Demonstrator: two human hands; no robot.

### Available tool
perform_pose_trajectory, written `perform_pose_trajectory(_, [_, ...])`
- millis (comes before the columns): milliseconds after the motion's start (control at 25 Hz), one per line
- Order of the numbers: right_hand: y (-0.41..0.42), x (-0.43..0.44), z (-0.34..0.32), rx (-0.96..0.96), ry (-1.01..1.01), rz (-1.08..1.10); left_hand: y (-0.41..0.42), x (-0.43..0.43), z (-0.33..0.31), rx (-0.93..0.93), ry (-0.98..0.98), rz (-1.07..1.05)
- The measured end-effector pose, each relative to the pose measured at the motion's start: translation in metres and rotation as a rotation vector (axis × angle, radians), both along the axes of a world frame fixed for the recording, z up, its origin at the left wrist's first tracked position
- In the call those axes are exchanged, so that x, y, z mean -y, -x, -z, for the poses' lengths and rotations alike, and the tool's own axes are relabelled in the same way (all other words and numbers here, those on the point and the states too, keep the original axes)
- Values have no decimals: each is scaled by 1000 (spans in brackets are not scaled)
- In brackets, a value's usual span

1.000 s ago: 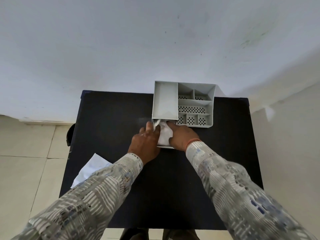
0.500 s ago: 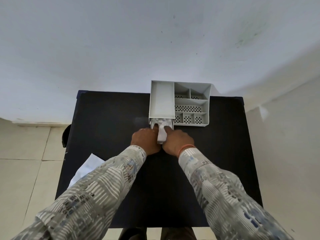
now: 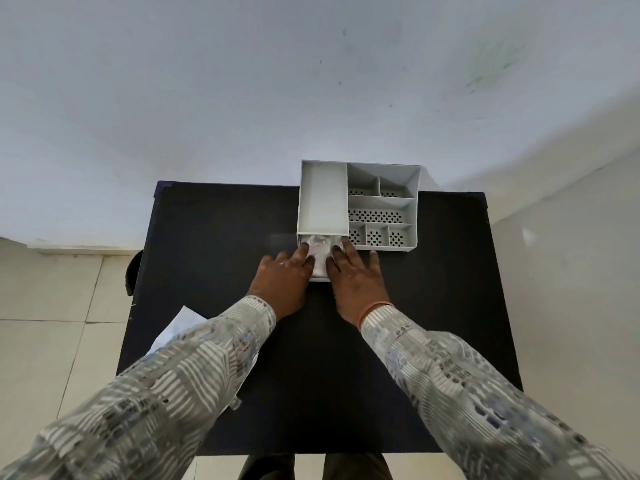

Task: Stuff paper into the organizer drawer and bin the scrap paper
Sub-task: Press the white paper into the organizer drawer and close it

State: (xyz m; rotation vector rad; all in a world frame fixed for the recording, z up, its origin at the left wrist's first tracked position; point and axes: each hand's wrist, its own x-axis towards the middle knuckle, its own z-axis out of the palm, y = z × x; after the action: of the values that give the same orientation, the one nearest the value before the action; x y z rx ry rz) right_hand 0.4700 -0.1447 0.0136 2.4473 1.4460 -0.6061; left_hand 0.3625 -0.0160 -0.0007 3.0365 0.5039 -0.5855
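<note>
**Hands press paper into open drawer**

Both hands, left hand (image 3: pixel 282 277) and right hand (image 3: pixel 353 277), lie flat with fingers extended on crumpled paper (image 3: pixel 320 249) in the organizer (image 3: pixel 381 206) drawer (image 3: pixel 318 279), centre frame; scrap paper (image 3: pixel 176 327) rests lower left on the tabletop (image 3: pixel 214 237).

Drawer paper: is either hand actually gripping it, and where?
Neither hand grips it. The left hand and right hand lie flat, fingertips pressing the crumpled paper down into the open drawer from either side.

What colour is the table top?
Black, or a very dark navy; the table shows plainly in the head view.
</note>
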Motion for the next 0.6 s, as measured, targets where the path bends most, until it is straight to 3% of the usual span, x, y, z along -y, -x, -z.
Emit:
perform_pose_trajectory(280, [6, 4, -6, 64, -88, 15, -5, -7, -4, -56, 43, 19])
perform_pose_trajectory(480, [12, -4, -3, -133, 40, 225, -2, -1, -6, 58, 67, -43])
perform_pose_trajectory(600, [7, -17, -6, -204, 74, 268, 6, 6, 0, 94, 12, 30])
